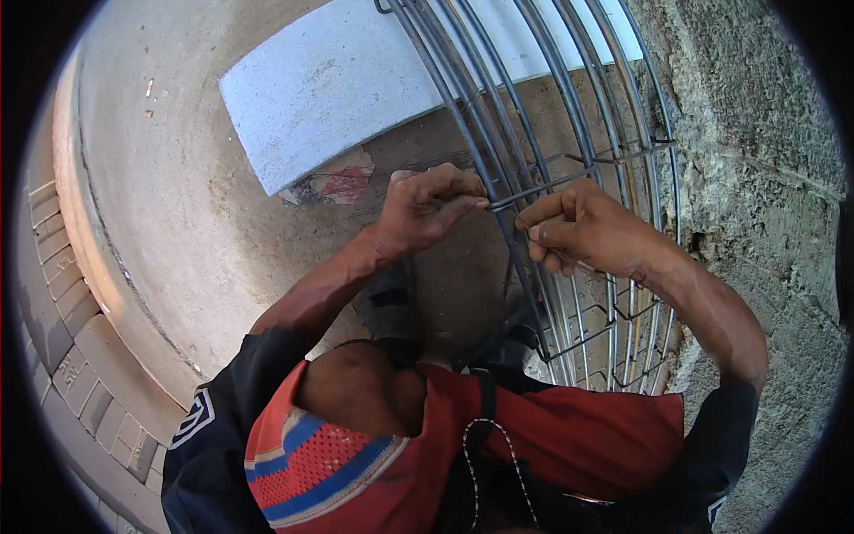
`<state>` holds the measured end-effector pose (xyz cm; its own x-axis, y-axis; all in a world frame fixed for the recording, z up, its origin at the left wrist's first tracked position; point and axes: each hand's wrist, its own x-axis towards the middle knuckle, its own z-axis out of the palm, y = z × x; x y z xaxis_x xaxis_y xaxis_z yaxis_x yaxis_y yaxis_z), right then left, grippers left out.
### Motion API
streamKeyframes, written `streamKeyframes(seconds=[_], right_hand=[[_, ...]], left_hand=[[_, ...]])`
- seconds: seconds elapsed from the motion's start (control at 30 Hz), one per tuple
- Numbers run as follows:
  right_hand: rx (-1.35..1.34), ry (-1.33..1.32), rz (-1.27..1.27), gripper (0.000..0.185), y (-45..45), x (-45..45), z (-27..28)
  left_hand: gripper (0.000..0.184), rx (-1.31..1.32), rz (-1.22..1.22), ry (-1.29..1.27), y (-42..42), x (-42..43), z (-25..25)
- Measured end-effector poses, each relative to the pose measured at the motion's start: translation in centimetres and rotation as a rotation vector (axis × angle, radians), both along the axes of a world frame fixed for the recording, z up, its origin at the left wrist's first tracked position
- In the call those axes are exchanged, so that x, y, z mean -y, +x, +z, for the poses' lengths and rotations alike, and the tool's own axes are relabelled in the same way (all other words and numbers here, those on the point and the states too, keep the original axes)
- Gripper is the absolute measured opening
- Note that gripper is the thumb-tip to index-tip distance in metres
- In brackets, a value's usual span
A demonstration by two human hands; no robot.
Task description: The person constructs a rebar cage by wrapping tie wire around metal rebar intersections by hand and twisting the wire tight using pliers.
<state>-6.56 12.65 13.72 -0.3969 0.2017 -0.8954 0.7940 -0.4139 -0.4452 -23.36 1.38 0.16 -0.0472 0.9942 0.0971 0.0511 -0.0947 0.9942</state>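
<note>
Long metal bars (571,84) run from the top of the view down towards my body, joined by thinner cross rods (623,158). My left hand (433,206) is closed at the left edge of the bars, its thumb and fingertips pinched beside the end of a cross rod. What it pinches is too small to make out. On the other side of the outer bar, my right hand (578,230) is closed with its fingers curled together; a thin wire seems to show at its fingertips. The two hands are a short distance apart.
Behind the bars lies a pale blue-white board (338,84) on the concrete floor (178,178). A rough concrete wall (765,222) stands along the right. Paving blocks (98,400) lie beyond a curb at the far left. A torn reddish scrap (345,184) is near the board.
</note>
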Motion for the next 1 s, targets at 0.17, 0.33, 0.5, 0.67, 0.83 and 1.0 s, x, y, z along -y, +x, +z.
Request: streamKeyframes(seconds=[0.17,0.33,0.5,0.67,0.83,1.0], right_hand=[[-0.036,0.041,-0.122,0.033,0.3,1.2,-0.4],[-0.05,0.048,-0.073,0.038,1.9,1.1,-1.5],[-0.063,0.119,0.016,0.038,1.6,1.3,-1.3],[-0.08,0.134,0.061,0.035,2.3,1.0,-1.9],[-0.093,0.155,0.084,0.033,2.2,1.1,-1.9],[-0.127,0.167,0.057,0.033,2.5,1.0,-2.4]], left_hand=[[0.007,0.319,0.167,-0.224,1.9,0.8,0.3],[0.008,0.374,0.221,-0.182,2.2,1.0,-0.3],[0.008,0.375,0.147,-0.213,1.3,0.5,-1.0],[0.014,0.592,0.227,-0.237,1.8,0.1,-0.9],[0.021,0.607,0.165,-0.23,0.9,-0.1,-0.3],[0.034,0.727,0.138,-0.333,0.4,-0.2,-0.6]])
